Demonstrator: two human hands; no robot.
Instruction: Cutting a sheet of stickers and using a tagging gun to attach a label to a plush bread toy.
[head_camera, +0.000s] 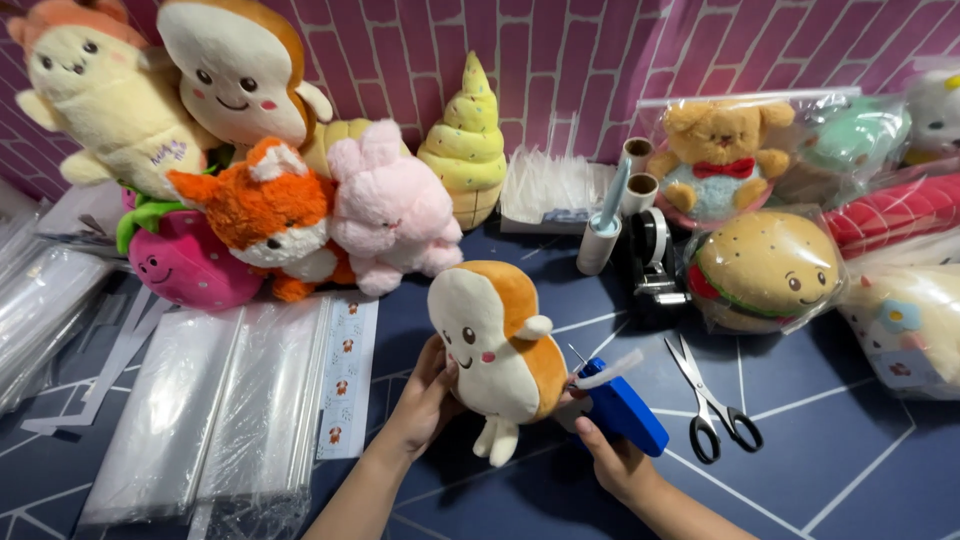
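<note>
While the left hand (425, 395) cups the back of a toast plush (497, 345), its fingers wrapped around the toy's left edge, the right hand (610, 455) grips a blue tagging gun (625, 412) with fingers closed round the handle. The plush stands upright above the dark blue table (860, 460), face toward the camera, little legs hanging free. The gun's nose meets the plush at its lower right side — a clear plastic strip (608, 370) juts up from the top of the gun.

Just right of the gun lie scissors (712, 400), blades shut, handles toward the camera. Behind them stands a black tape dispenser (652, 260), and beside it a white roll (600, 240) with two cardboard tubes (638, 170) further back. A burger plush (765, 270) in a clear bag sits right of the dispenser, and a bagged bear (722, 155) with a red bow rests against the pink brick wall (560, 50).

Left of the hands, stacks of clear bags (215, 410) lie flat on the table, with a strip of printed stickers (347, 375) along their right edge. Behind these sits a heap of plush toys — a fox (265, 215), a pink rabbit (390, 210), a strawberry (185, 265), a larger toast (240, 70), a yellow doll (100, 95). A yellow swirl cone (468, 145) stands near the wall.
</note>
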